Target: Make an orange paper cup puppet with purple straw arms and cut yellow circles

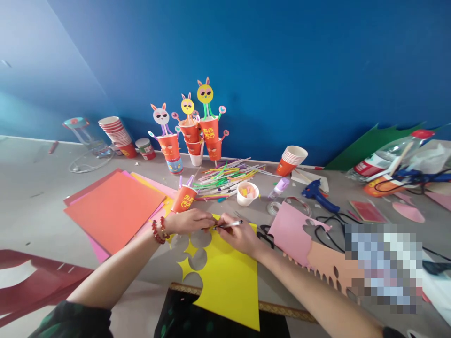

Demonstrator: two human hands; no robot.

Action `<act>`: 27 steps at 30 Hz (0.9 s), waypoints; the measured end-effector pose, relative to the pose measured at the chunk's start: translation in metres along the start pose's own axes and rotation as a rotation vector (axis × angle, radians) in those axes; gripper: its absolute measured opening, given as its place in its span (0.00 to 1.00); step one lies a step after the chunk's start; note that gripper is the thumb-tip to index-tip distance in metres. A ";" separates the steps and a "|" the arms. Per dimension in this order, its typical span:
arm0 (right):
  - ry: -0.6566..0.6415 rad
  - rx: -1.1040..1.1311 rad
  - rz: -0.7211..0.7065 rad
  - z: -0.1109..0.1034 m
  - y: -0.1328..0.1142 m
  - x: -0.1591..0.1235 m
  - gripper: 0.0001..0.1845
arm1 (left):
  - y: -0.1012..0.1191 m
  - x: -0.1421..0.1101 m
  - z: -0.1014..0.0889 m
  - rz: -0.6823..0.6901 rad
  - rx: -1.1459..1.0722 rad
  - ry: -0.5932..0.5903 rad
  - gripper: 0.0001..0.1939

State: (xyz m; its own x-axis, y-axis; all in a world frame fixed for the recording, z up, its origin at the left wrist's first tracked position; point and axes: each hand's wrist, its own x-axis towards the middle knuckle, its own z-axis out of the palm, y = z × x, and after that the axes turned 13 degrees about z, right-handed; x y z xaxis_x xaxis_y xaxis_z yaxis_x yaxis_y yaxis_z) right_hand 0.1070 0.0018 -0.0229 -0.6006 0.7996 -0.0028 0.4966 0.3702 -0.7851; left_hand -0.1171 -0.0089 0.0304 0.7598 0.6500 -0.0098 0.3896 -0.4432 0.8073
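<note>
A sheet of yellow paper (230,277) with several round holes cut from its left side lies in front of me, its lower end over the table edge. My right hand (236,237) is closed around a pen (230,225) above the upper part of the sheet. Beside it, my left hand (192,221) has its fingers bent together at the top edge of the paper; what lies under the fingertips is hidden. Just behind the left hand, a red paper cup (184,199) with purple strips lies tilted. Scissors (267,235) are partly covered to the right.
Orange paper (116,211) tops coloured sheets at left. Rabbit-faced cup figures (168,143) stand behind coloured sticks (225,178). A white cup (247,194) holds scraps. At right are a blue glue gun (320,195), its cable, pink paper (291,234) and a plastic bottle (387,155).
</note>
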 end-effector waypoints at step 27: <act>0.042 0.070 0.110 -0.020 0.001 -0.007 0.03 | -0.001 -0.003 0.006 0.052 0.097 0.050 0.18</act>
State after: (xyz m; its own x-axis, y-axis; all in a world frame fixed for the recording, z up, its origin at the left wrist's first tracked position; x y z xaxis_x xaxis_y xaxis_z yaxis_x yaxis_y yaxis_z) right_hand 0.1244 0.0056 -0.0113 -0.5170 0.8534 -0.0664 0.5122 0.2463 -0.8228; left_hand -0.1169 -0.0135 0.0260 0.7546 0.6533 0.0617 0.4009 -0.5334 0.7448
